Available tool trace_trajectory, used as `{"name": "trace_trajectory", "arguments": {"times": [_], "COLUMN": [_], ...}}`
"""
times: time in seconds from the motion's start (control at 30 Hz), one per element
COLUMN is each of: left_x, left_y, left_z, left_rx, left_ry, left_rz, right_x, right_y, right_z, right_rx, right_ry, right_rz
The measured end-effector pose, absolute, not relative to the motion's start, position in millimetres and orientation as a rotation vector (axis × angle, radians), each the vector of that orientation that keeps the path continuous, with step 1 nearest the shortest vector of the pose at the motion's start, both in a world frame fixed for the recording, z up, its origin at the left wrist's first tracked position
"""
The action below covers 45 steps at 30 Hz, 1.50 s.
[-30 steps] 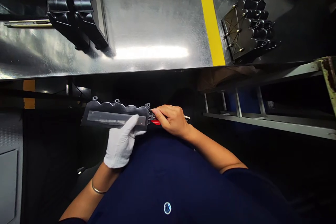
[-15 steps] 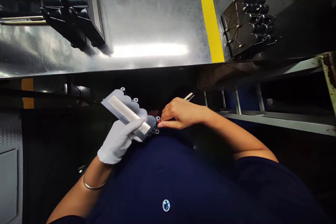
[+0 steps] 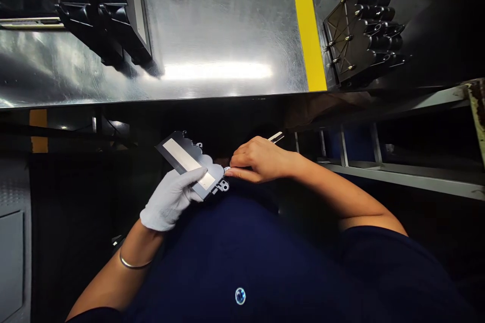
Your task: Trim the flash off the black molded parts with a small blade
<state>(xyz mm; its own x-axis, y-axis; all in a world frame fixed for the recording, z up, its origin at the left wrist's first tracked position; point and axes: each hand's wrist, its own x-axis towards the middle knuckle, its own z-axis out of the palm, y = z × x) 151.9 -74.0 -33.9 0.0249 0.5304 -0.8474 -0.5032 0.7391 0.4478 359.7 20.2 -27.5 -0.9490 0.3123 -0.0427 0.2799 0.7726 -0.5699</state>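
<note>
The one view is taken from up on the person's head. It is aimed forward and down, so the left hand and right hand are seen near, and the metal table top is seen farther off.

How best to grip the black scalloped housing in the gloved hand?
Grip the black scalloped moulded housing along its straight long edge, coming from the near side as the white-gloved left hand does: that edge is plain, while the far edge carries scallops and lugs. Avoid the pale strip.

held housing before torso | housing stack left on steel bench | second housing right of stripe
</note>
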Motion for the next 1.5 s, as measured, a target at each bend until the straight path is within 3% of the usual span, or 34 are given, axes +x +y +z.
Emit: {"name": "trace_trajectory", "arguments": {"times": [0.77,1.03,1.2,1.33,1.5], "left_x": [154,139,149,144,124], "left_y": [-74,-55,-55,-61,-67], "left_z": [-32,-23,-23,-27,-27], "left_rx": [-0.004,-0.396,-0.307,0.005,0.587], "left_ry": [1.269,1.266,1.153,1.164,1.543], "left_rz": [0.783,1.09,0.827,0.71,0.93], "right_x": [363,377,363,349,333], "right_y": [20,7,7,9,-2], "right_z": [-34,-47,-40,-40,-54], "right_rx": [-0.426,-0.478,-0.503,-0.393,-0.849], "right_ry": [-2.764,-2.687,-2.591,-2.466,-2.05], "right_rz": [1.162,1.262,0.897,0.936,1.007]}}
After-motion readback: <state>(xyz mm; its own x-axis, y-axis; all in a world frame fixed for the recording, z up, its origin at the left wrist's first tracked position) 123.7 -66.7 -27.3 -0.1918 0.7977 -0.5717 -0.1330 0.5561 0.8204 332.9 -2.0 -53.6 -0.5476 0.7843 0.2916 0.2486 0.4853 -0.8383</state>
